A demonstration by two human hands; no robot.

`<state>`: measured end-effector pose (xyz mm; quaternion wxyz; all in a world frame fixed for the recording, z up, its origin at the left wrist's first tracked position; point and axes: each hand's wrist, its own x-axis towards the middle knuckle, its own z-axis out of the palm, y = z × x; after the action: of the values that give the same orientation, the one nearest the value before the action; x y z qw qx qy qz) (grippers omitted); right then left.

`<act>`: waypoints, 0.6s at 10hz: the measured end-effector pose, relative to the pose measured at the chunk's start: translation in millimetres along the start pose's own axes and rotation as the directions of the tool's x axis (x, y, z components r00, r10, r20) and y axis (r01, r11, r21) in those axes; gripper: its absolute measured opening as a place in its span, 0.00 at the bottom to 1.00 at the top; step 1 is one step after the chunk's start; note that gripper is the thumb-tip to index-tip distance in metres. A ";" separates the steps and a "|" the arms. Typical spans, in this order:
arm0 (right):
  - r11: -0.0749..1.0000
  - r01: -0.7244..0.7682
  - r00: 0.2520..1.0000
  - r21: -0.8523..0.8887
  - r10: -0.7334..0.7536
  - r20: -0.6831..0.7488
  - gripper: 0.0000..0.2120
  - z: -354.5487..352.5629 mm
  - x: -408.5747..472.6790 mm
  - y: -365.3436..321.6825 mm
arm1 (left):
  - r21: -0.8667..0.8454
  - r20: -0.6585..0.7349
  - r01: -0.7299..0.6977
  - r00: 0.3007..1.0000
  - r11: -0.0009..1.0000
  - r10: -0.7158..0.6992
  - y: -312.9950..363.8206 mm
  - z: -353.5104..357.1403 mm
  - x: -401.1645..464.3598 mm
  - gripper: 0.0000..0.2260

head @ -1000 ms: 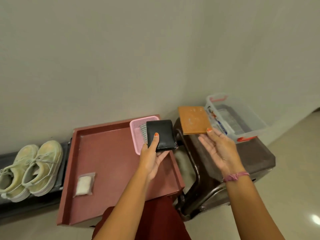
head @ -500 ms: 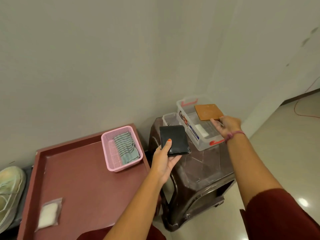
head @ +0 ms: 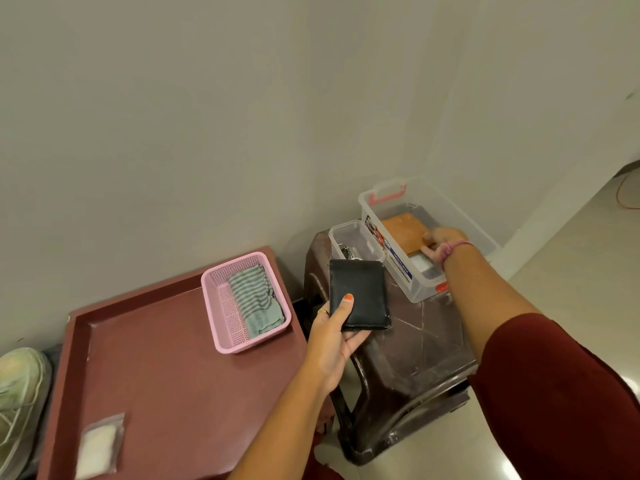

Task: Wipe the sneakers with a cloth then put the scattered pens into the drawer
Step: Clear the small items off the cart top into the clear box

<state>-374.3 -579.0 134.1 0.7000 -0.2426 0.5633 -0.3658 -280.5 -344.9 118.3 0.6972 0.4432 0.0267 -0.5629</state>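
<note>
Left hand (head: 334,336) grips a black wallet (head: 360,295), thumb curled over its front face and fingers underneath, held in the air above the near-left part of the dark brown stool (head: 408,344). Right hand (head: 438,244) is reaching into the large clear bin (head: 426,237) on the stool's far-right side, fingers pinching the near edge of a tan wallet (head: 403,232) that lies inside the bin; a pink band sits on that wrist, dark red sleeve on the upper arm. A smaller clear container (head: 355,240) stands just beside the bin on its left, at the stool's far edge, something metallic in it, can't tell what. Red table (head: 166,368) stands left of the stool, raised rim all round. Pink mesh basket (head: 244,303) sits at its far-right corner with a striped green-grey cloth (head: 258,301) folded inside. Small clear packet (head: 98,445) with white contents lies at the table's near-left corner. One pale sneaker (head: 19,400) is cut off at the left frame edge, off the table beside its left side, well apart from both hands. Can't see any pens or a drawer from this angle. Plain wall behind, light tile floor to the right.
</note>
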 end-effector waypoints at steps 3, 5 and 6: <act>0.991 0.132 0.985 -0.027 -0.128 0.119 0.08 6.9 -43.2 -18.9 | -0.052 -0.009 -0.064 0.998 0.997 0.064 5.9 12.1 -6.2 0.15; 0.958 0.287 0.939 -0.008 -0.280 0.202 0.14 -32.0 -137.2 32.4 | -0.057 0.008 -0.153 0.988 0.987 0.154 8.8 36.4 -11.6 0.14; 0.936 0.314 0.936 -0.161 -0.276 0.220 0.16 -35.5 -157.3 51.0 | -0.009 0.037 -0.171 0.985 0.985 0.171 6.7 45.7 -15.5 0.14</act>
<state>-411.8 -421.6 183.1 0.6613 -0.4261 0.4824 -0.3851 -301.9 -362.9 158.2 0.7445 0.4311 -0.0230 -0.5092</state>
